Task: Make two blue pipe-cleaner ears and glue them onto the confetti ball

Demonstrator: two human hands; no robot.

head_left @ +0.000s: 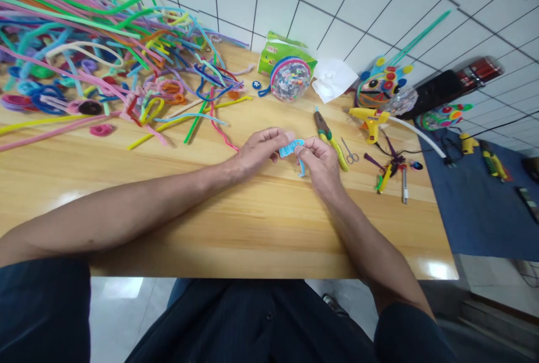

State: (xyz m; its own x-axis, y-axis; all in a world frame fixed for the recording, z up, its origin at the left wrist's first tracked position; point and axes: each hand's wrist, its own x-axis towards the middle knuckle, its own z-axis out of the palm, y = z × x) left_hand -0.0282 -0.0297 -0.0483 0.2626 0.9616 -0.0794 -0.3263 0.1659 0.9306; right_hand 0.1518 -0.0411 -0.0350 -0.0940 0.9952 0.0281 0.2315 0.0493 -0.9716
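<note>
Shows a wooden desk [227, 211] with a tangle of multicoloured fuzzy stems [80, 71] at far left.
Brings left hand [265, 148] and right hand [320, 162] close together at mid-desk, each in a narrow fingertip grip. Includes, beyond them, a green packet [269, 59]; to their right, green-and-yellow pliers [332, 141], then a yellow glue gun [371, 122]. Holds a light-blue crimped strip [288, 149] between both hands, with a loose end trailing toward the near edge, and features small scissors [350, 153] just beside the pliers.

On table, from wearer: pipe-cleaner heap [92, 54], eleven o'clock; packet [266, 55], twelve; pliers [330, 139], one, scissors [350, 153] just beside, glue gun [372, 122] rightward.
</note>
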